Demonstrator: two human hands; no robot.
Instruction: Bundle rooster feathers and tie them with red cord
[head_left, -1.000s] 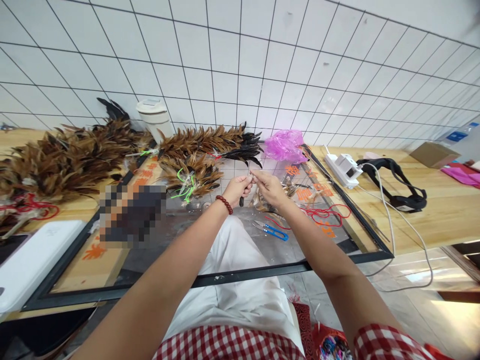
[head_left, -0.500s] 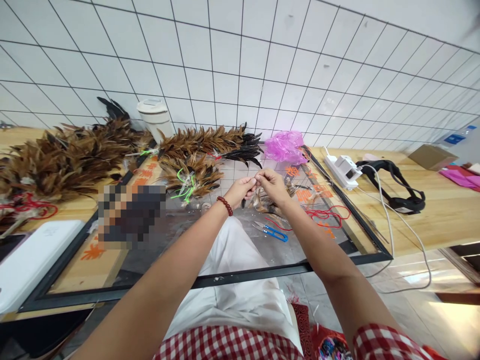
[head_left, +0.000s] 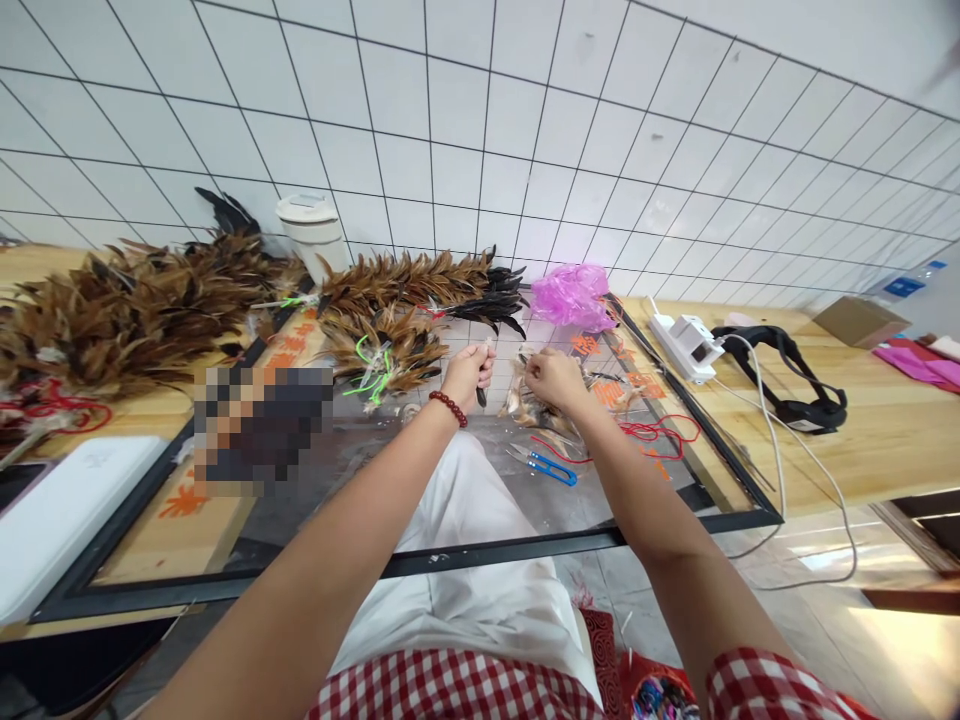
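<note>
Both hands are closed over the worktop (head_left: 825,440): left hand (head_left: 466,372) pinches a small dark feather (head_left: 481,396), right hand (head_left: 553,378) grips loose feathers (head_left: 525,405); blue snips (head_left: 551,464) lie just below.

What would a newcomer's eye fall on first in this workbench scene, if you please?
Probably the heaps of brown feathers spread along the left and back of the table, against the white tiled wall. Next, the left hand and right hand at the centre, each pinching small feathers above the glass panel. A pink plastic bag stands out behind them.
</note>
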